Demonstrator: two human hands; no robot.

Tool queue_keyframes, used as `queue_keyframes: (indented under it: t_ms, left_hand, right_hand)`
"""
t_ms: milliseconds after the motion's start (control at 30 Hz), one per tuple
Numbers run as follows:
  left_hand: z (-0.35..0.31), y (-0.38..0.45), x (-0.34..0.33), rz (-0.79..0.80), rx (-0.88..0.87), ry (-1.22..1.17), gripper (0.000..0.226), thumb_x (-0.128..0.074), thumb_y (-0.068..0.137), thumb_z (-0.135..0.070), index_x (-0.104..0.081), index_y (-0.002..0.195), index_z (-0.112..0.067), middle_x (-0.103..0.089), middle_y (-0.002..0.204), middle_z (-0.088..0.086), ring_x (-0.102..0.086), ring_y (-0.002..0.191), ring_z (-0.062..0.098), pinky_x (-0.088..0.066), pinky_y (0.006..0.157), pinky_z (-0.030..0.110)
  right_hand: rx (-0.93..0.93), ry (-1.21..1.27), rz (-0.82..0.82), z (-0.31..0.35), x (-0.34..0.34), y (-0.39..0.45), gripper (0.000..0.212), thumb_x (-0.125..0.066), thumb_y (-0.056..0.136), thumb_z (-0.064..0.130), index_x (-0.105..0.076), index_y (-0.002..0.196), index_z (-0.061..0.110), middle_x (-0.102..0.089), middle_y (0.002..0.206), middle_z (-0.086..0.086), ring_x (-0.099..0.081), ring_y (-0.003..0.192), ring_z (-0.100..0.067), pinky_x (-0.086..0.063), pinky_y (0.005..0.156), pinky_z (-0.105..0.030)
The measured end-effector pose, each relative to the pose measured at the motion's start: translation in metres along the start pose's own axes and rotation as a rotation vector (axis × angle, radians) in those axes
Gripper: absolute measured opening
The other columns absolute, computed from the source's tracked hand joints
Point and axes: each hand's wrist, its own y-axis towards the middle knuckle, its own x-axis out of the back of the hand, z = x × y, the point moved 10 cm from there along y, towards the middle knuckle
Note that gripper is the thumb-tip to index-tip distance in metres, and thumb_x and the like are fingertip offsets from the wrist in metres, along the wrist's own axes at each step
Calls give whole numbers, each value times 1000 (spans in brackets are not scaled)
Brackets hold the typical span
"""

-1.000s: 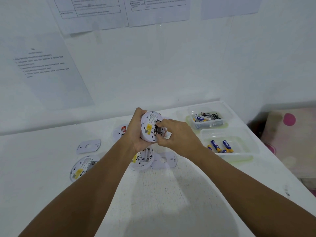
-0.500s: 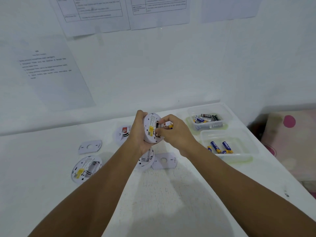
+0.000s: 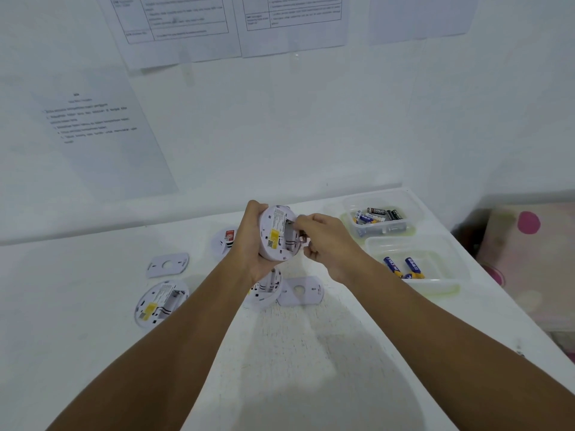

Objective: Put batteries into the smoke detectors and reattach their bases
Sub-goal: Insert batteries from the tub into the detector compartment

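White plastic dominates the work surface: the person stands at a white table (image 3: 295, 368) set against a white wall bearing printed sheets (image 3: 174, 23). Left hand (image 3: 252, 244) grips a round smoke detector (image 3: 278, 233) clear of the table, tilted so its back, with a yellow label and an open battery bay, faces the person; fingers curl round its far rim and the thumb holds its near edge. Right hand (image 3: 326, 241) is at the bay's right side, fingertips pinched together on a small object that appears to be a battery, though it is too blurred and covered to confirm. Below the left wrist a second detector (image 3: 264, 290) lies back-up on the table, partly hidden, touching or just beside a loose base plate (image 3: 300, 295) to its right. Further left, a third detector (image 3: 161, 303) lies back-up with bay exposed, and another base plate (image 3: 168, 264) lies just beyond it. A fourth detector (image 3: 225, 241) with a red mark sits behind the left hand, mostly hidden. At the right edge, a near clear tray (image 3: 435, 244) holds blue-and-yellow batteries (image 3: 404, 267); a far clear tray (image 3: 348, 209) holds mixed batteries (image 3: 378, 214).
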Motion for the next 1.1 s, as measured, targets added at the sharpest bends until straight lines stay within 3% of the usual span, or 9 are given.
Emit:
queue_keyframes:
  t_ms: [133,233,300,467,600,767,900,967,1100]
  left_hand:
    - [3,2,-2,3,6,-26,30,-50,91,-38,-66,99,-14,-64,94,10,-60,85,27,-52,85,38]
    - [11,7,-8,9,19,-30,33,-52,88,-39,-62,110,-15,-61,108,13,-58,97,30,-45,107,45]
    - [18,10,-16,15,27,-28,35,-54,87,-39,-62,112,-15,-59,112,13,-56,101,32,-40,112,47]
    - [37,19,-39,58,62,-73,32,-57,85,-35,-64,105,-11,-61,99,9,-59,89,31,-44,110,48]
    - [48,23,-53,84,85,-88,32,-59,83,-35,-66,104,-11,-64,99,8,-59,90,30,-44,112,49]
    - [59,31,-61,73,112,-87,32,-58,85,-36,-65,107,-13,-66,96,8,-61,86,30,-50,105,48]
    - [66,32,-70,91,126,-71,32,-56,89,-37,-68,106,-13,-70,95,9,-63,87,30,-46,110,49]
    - [68,32,-71,97,131,-68,33,-56,89,-38,-68,107,-13,-71,96,10,-63,89,30,-44,112,49]
    - [68,34,-68,87,134,-72,34,-56,89,-39,-68,108,-13,-71,96,10,-62,90,30,-46,110,47]
  right_hand:
    - [30,-35,-27,7,16,-4,12,-56,96,20,-59,88,12,-55,71,2,-41,46,-6,-42,65,-28]
    - [57,-100,-41,15,31,-7,10,-53,100,19,-62,101,14,-70,76,-2,-46,41,-1,-46,68,-29]
    - [72,-151,-60,19,47,-9,12,-54,100,20,-62,108,20,-74,75,-2,-49,44,-1,-46,69,-29]
    - [104,-268,-146,23,96,-11,6,-58,96,18,-62,94,22,-75,78,-2,-60,65,-5,-42,59,-26]
    - [40,-398,-144,12,125,-14,1,-58,98,15,-59,97,15,-70,77,-6,-53,53,-5,-36,51,-23]
    - [-62,-578,-126,-11,145,-13,7,-58,96,13,-62,93,9,-67,87,-9,-52,62,-16,-43,55,-25]
    - [-62,-659,-128,-12,150,-11,15,-58,97,16,-65,94,2,-64,81,-11,-53,62,-19,-47,58,-27]
    - [-57,-671,-124,-11,149,-11,13,-57,97,17,-64,92,8,-60,80,-11,-52,62,-20,-48,54,-25]
    - [-31,-648,-138,-5,149,-15,10,-59,96,21,-55,88,17,-54,82,-11,-51,65,-24,-51,66,-33]
